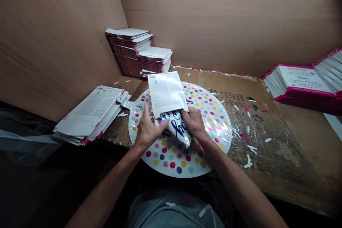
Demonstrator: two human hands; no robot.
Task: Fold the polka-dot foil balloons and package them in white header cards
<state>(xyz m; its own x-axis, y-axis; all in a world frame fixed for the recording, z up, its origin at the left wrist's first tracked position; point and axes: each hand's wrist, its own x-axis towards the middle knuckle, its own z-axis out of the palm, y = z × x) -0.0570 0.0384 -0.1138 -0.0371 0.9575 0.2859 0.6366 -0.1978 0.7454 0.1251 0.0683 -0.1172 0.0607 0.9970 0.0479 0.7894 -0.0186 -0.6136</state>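
Note:
A flat round foil balloon [176,162] with coloured dots lies at the table's front edge, its tail pointing left. Above its middle is a folded foil piece [177,128] with dark blue lettering. A white printed sheet [167,92] covers the far end of that piece. My right hand [193,123] is closed at the sheet's lower right corner, pinching it together with the folded foil. My left hand [149,128] is open at the left side, thumb near the foil and fingers apart, pointing up beside the sheet.
Printed cards [89,110] lie stacked at the left. Taller card stacks [128,51] stand in the back left corner against wooden panels [213,17]. Pink-edged packs [304,82] sit at the right. White and pink paper scraps [248,162] are scattered over the cardboard-covered table [285,142].

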